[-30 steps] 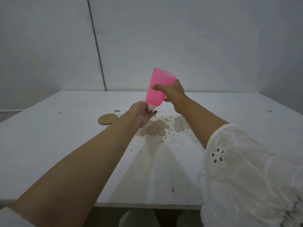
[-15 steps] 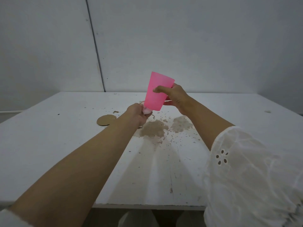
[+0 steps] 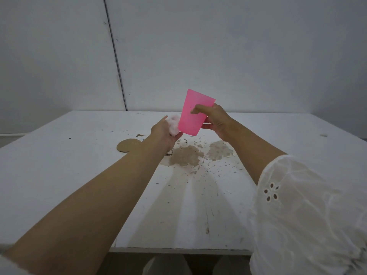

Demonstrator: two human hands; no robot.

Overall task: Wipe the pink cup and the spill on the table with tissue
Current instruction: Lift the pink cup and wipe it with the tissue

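While the right hand [image 3: 215, 122] gripped the tilted pink plastic cup [image 3: 193, 114] above the white bench [image 3: 59, 165], the left hand [image 3: 164, 132] clutched a crumpled white tissue [image 3: 174, 125] against its 9 o'clock side, over the brown spill [image 3: 186, 157].

Right sleeve [image 3: 309, 211]: white, loose, sheer fabric, eyelet flower cutout. Forearms bare. White cuff edge at left elbow.

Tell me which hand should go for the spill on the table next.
Left, most likely. The left hand holds the tissue, with the brown spill on the table below it, while the right hand is occupied gripping the pink cup.
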